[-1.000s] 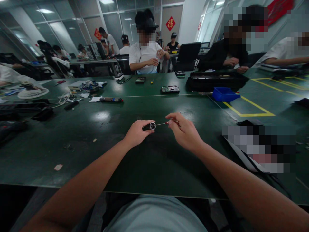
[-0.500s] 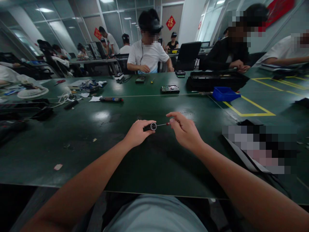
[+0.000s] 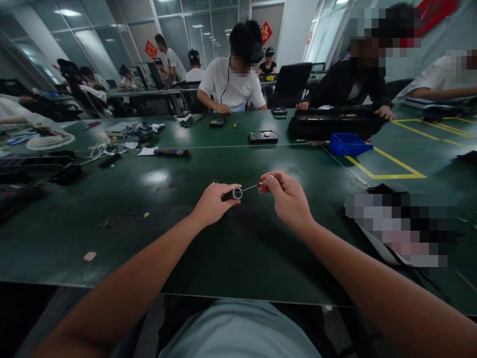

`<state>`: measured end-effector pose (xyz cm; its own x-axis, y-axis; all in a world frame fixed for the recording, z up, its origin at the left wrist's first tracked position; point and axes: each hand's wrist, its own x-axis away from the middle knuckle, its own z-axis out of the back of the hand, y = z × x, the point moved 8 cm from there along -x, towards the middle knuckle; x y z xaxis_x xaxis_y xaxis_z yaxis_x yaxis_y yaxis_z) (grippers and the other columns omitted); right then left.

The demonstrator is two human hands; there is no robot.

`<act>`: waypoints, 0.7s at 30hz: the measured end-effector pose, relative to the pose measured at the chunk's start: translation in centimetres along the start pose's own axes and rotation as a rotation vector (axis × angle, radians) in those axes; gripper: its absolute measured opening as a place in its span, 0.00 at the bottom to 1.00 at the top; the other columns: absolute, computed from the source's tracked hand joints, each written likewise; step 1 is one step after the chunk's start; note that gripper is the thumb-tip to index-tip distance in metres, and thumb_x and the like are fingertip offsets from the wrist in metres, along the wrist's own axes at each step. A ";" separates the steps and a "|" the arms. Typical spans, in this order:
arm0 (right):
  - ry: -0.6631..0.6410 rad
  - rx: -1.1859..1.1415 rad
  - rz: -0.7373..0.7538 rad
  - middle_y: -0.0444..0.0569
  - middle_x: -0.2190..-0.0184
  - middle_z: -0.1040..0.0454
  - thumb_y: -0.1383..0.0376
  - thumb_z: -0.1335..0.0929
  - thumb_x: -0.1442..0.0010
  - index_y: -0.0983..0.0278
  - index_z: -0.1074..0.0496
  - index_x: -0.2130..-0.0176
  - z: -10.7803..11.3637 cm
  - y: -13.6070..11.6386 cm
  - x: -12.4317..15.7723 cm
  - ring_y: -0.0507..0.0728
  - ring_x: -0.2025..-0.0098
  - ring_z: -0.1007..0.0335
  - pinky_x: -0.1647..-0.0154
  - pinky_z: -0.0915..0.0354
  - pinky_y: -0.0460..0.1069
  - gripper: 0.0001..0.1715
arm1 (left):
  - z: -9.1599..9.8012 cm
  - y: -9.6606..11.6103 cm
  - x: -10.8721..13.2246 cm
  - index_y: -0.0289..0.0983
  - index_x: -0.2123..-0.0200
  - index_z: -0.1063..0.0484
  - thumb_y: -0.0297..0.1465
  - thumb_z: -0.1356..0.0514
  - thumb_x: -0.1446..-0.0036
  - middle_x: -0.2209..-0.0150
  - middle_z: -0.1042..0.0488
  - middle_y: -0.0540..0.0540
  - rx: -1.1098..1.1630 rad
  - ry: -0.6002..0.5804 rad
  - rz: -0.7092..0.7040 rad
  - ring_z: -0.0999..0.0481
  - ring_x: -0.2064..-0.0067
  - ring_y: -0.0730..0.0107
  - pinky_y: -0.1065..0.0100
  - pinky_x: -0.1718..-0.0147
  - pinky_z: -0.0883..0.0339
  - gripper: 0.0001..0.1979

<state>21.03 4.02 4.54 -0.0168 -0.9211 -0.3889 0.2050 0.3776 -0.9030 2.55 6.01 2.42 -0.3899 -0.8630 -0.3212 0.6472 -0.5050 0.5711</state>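
Note:
My left hand [image 3: 214, 203] is closed around a short black cylinder [image 3: 228, 197], whose round open end with a pale ring faces right. What exactly the cylinder is I cannot make out. In my right hand [image 3: 286, 196], thumb and fingers pinch the red handle of a thin screwdriver [image 3: 250, 187]. Its metal shaft points left and its tip reaches the ringed end of the cylinder. Both hands are held over the green table [image 3: 223, 263], near its front edge. The inside of the cylinder is too small to read.
Beyond my hands lie a dark cylindrical tool [image 3: 172, 152], a hard drive [image 3: 263, 136], a blue bin [image 3: 349, 144] and a long black casing [image 3: 335, 123]. At left is a white fan-like part [image 3: 50, 141]. A person in a white shirt [image 3: 234, 82] sits opposite.
My right fingers have curled closer round the screwdriver handle, which has risen slightly. My left hand stays nearly still. Across the table, the person in black has moved both hands to the long casing.

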 end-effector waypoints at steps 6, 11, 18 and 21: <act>0.041 -0.356 -0.266 0.46 0.73 0.29 0.51 0.35 0.36 0.60 0.31 0.66 0.1 4.0 -0.9 0.55 0.70 0.29 0.61 0.28 0.54 0.16 | -0.3 0.8 -0.3 0.47 0.47 0.25 0.31 0.33 0.43 0.47 0.22 0.47 0.031 -0.039 -0.092 0.26 0.45 0.58 0.44 0.37 0.50 0.20; 0.119 -0.333 -0.216 0.45 0.71 0.29 0.54 0.34 0.36 0.61 0.31 0.65 0.9 3.7 -1.0 0.53 0.71 0.31 0.64 0.30 0.52 0.13 | -0.5 0.9 -0.3 0.45 0.46 0.25 0.31 0.33 0.43 0.48 0.22 0.46 0.021 -0.054 -0.066 0.26 0.47 0.58 0.50 0.42 0.41 0.20; 0.102 -0.115 -0.041 0.46 0.69 0.26 0.56 0.36 0.33 0.61 0.31 0.62 0.9 1.6 -0.5 0.54 0.68 0.29 0.63 0.31 0.52 0.12 | -0.1 0.6 -0.1 0.44 0.46 0.25 0.33 0.33 0.43 0.50 0.21 0.46 0.020 -0.028 -0.038 0.25 0.51 0.59 0.54 0.47 0.37 0.21; 0.099 -0.049 -0.006 0.46 0.69 0.25 0.56 0.36 0.33 0.61 0.31 0.61 0.9 0.9 -0.3 0.54 0.67 0.28 0.63 0.31 0.52 0.12 | -0.2 0.7 -0.1 0.44 0.45 0.25 0.33 0.33 0.43 0.48 0.21 0.46 0.011 -0.039 -0.047 0.25 0.50 0.58 0.53 0.46 0.37 0.21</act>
<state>22.05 4.55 3.98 -0.1149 -0.9104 -0.3975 0.1566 0.3786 -0.9122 3.19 5.69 2.68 -0.4448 -0.8370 -0.3187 0.6205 -0.5446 0.5643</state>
